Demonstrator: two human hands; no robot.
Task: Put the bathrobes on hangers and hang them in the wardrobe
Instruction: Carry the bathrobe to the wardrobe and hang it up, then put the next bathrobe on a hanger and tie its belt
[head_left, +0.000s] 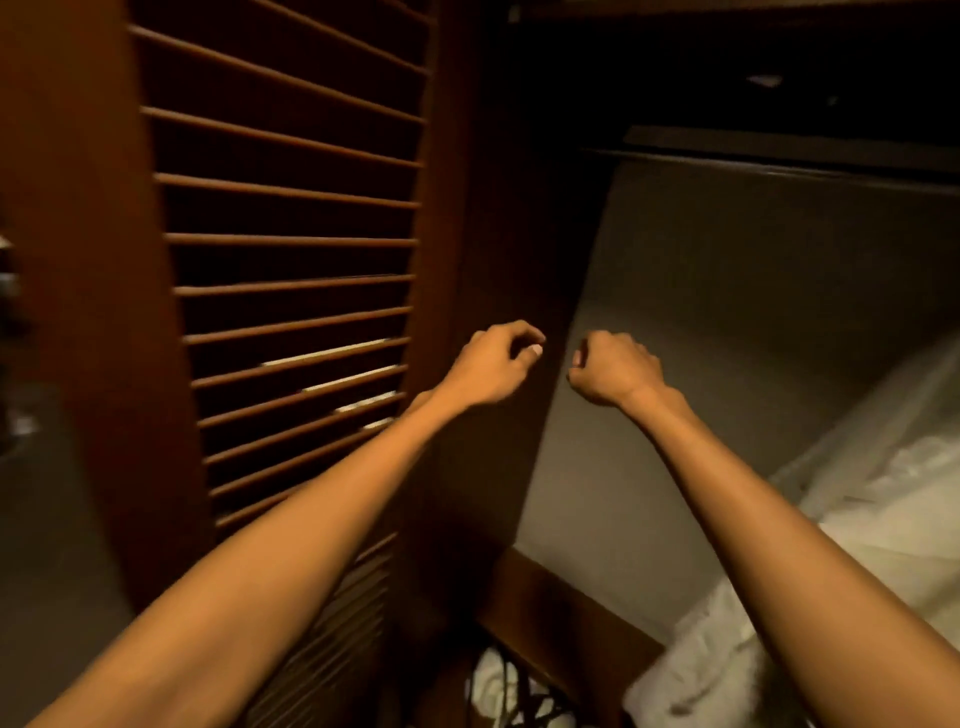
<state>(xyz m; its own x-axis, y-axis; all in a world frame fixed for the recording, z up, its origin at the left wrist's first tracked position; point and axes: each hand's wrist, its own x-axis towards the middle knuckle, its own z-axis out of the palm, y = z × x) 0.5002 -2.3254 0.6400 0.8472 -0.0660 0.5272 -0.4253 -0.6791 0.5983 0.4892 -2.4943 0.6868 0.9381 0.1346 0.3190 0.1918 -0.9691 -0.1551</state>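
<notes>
Both arms are out at full stretch, and the left grip (493, 366) is clenched, fingers curled over and the thumb tucked up against them, nothing visible inside it. The right grip (618, 371) is clenched too, a loose fist with the thumb at the front, and again nothing to be seen in it. The two sit level with each other, close but apart, with a dark gap between the knuckles. The left one is in front of the plain wooden edge of the louvered door (291, 208), while the right one is just past that edge, over the pale back wall (753, 312) of the wardrobe (524, 171). Whether either one touches the wood is hard to tell in this dim light. Moving outward, thin white streaks (332, 353) show through the door's slats to the left of the left wrist. Up top, a dark bar (779, 163) runs across the opening. Low on the right, below the right forearm, there's the bathrobe (893, 525), white and rumpled, inside the wardrobe; what it hangs on or rests on is out of view. A wooden ledge (550, 603) crosses between the forearms, and under it lies a bit of white cloth (493, 686) with dark cords over it.
</notes>
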